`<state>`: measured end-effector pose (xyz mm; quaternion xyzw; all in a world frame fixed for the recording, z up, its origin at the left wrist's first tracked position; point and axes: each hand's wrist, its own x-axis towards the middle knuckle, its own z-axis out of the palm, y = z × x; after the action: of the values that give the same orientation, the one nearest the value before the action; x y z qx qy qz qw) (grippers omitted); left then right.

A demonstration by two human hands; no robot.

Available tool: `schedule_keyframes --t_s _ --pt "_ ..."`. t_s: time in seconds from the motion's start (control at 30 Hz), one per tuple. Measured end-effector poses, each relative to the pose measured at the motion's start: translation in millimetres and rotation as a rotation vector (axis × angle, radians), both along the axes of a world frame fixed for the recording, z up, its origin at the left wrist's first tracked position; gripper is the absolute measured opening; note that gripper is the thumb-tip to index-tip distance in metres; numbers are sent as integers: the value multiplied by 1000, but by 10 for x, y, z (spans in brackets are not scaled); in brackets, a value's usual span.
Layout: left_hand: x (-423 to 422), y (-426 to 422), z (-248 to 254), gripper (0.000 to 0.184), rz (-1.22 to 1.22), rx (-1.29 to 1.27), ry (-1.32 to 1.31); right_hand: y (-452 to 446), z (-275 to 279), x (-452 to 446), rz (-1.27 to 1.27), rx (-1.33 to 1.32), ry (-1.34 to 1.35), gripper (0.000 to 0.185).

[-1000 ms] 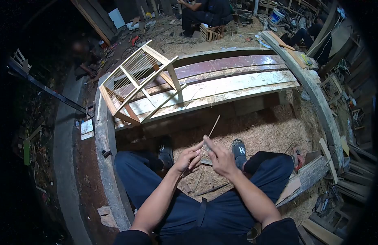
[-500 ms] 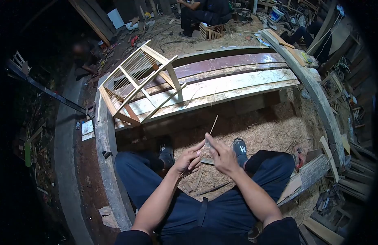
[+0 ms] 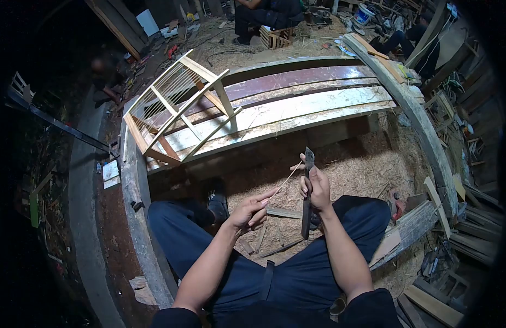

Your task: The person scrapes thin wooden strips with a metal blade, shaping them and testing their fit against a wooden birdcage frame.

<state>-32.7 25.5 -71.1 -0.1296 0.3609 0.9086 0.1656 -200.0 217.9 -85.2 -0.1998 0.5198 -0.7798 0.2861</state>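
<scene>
My left hand is closed around the lower end of a thin wooden stick, which slants up and to the right. Held nearly upright in my right hand is a long dark knife, with a paler, shinier part at its top end. The stick's upper end meets the right hand's fingers beside the knife; whether it touches the blade I cannot tell. Beyond the hands, a wooden frame with thin parallel rods rests tilted on the bench planks.
Thick worn beams flank me, the left beam and the right beam. Shavings cover the ground between my feet. At the back a person sits near a slatted wooden crate. Scrap wood lies at right.
My right hand has moved up and right along the stick and turned, so the knife now shows upright. The left hand stays nearly in place, with the stick leaning further right.
</scene>
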Motion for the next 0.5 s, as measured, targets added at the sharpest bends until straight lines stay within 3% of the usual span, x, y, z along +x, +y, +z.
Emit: schedule_keyframes --t_s 0.2,0.3,0.43,0.5 --pt "-18 -17 10 58 -6 -81 -5 27 -79 -53 -54 75 86 60" --pt "-11 -16 6 60 6 -39 -3 40 -69 -34 -54 101 54 50" --pt "-11 -4 63 61 17 -70 -27 -104 70 131 -147 314 424 49" --pt "-12 2 72 62 68 -6 -49 -131 7 279 -82 392 739 51"
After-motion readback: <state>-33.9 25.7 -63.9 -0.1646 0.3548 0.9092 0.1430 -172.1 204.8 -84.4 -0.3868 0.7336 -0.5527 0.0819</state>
